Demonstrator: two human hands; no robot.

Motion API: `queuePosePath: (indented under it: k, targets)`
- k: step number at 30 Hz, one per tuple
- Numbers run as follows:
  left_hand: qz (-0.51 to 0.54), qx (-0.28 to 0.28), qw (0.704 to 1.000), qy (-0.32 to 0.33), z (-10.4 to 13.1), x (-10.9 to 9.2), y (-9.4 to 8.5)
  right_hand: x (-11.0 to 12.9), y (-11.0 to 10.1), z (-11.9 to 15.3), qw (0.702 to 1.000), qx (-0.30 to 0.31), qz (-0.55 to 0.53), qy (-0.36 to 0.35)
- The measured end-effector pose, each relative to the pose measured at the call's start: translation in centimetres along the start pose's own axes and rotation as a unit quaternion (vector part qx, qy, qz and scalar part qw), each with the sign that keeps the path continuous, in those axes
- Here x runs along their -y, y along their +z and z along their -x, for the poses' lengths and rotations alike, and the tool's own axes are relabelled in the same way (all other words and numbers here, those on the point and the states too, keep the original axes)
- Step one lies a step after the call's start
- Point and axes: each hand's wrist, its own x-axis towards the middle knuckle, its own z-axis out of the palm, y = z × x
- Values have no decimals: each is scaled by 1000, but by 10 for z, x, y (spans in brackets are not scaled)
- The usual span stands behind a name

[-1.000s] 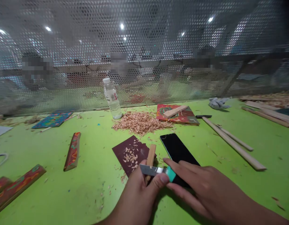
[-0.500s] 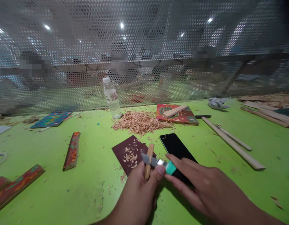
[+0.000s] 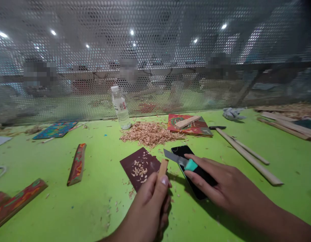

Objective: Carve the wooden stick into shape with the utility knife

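My left hand [image 3: 151, 205] is closed around a small wooden stick [image 3: 163, 168], whose upper end sticks out past the thumb. My right hand [image 3: 221, 181] grips a utility knife [image 3: 191, 165] with a teal part near the blade. The blade is out, points up and left, and is apart from the wood. Beneath the right hand lies a black phone [image 3: 182, 151], partly covered. A dark maroon sheet [image 3: 129, 161] that looks like sandpaper, with pale wood shavings on it, lies just beyond the left hand.
Behind the sheet are a heap of shavings [image 3: 150, 133], a water bottle [image 3: 121, 111] and a painted board [image 3: 206, 129]. A hammer [image 3: 248, 158] lies at right; painted wood pieces [image 3: 77, 164] lie at left. A perforated metal screen [image 3: 155, 90] closes off the far side.
The knife blade was across the stick with the left thumb beside it. Now my right hand has drawn the knife away to the right, and the stick stands clear of it.
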Motion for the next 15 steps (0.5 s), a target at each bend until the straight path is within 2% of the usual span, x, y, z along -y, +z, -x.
queuePosePath:
  k: [9, 11, 15]
  targets:
    - [-48, 16, 998, -42, 6, -11, -2, -2, 0, 1, 996, 57, -27, -57]
    - [-59, 25, 998, -25, 5, -11, -2, 0, 0, 1, 994, 72, -44, -69]
    - [-34, 25, 997, 58, 3, -5, -2, 7, 0, 3, 984, 121, -81, -98]
